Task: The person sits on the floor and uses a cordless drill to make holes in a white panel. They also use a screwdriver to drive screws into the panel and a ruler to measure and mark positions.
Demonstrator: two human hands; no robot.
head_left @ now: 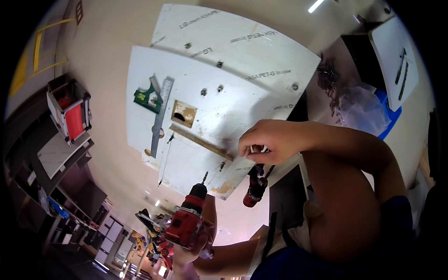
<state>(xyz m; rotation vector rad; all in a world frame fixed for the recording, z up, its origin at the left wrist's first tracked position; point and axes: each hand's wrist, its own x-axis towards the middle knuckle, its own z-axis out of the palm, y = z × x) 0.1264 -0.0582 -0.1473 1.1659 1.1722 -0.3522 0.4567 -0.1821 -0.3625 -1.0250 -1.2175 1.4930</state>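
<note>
In my left hand (189, 254) at the lower middle is a red and black cordless drill (185, 224). Its bit points up toward the near edge of a white board (182, 175). My right hand (268, 140) is over the board's right side, its fingers curled. Something pale shows between them, too small to name. Beneath that hand, a second red drill (254, 192) sits beside the board's edge. A narrow wooden strip (200, 142) lies on the board left of my right hand. Farther left are a green-headed square (148, 97) and a metal ruler (161, 119).
A larger printed white board (233, 42) lies beyond. Small dark fittings and a square cutout (184, 113) mark the near boards. At the right are a clear plastic bag (359, 109) and a white panel (396, 56). A red-sided cart (72, 119) stands far left.
</note>
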